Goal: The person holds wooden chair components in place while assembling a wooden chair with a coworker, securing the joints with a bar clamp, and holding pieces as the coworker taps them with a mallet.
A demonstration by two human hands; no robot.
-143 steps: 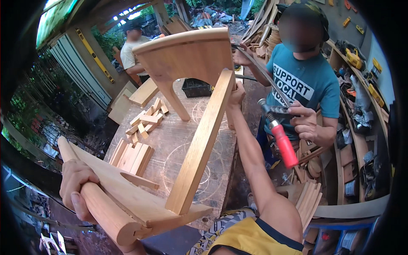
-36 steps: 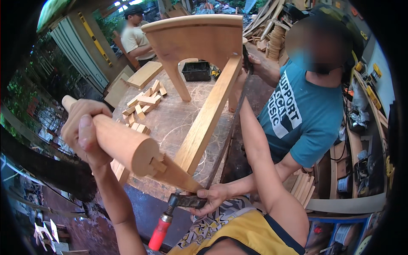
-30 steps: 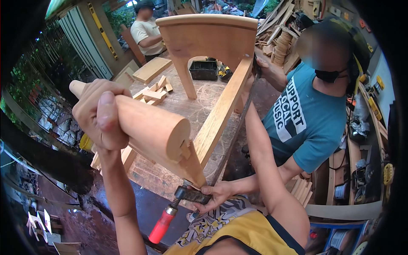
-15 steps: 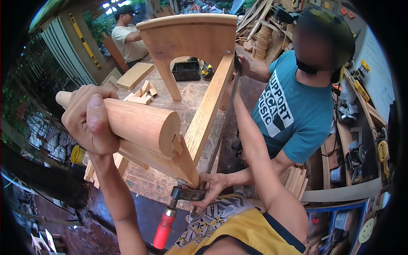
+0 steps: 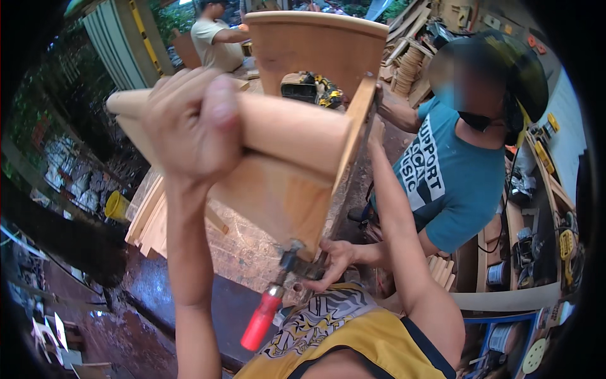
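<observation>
My left hand (image 5: 189, 123) is closed around the thick rounded top rail (image 5: 290, 129) of a wooden end panel (image 5: 271, 189), lifted close in front of me. A long wooden side rail (image 5: 361, 107) joins it to a larger curved panel (image 5: 315, 47) at the far end. My right arm reaches forward to my right hand (image 5: 377, 134), which is at the side rail with its fingers hidden. A bar clamp with a red handle (image 5: 262, 321) sits at the near panel's lower corner. A co-worker's hand (image 5: 338, 260) is at the clamp's jaw.
The co-worker in a blue shirt (image 5: 451, 170) stands close on the right. Another person (image 5: 218, 41) is beyond the workbench (image 5: 243, 252). Wood strips (image 5: 148, 211) lie at the bench's left; a power tool (image 5: 329, 91) is behind the panel. Tool shelves (image 5: 514, 215) line the right.
My left hand has raised the near panel and moved it rightward, tilting it more toward me. The clamp has shifted slightly right with it. The far panel appears farther right in view.
</observation>
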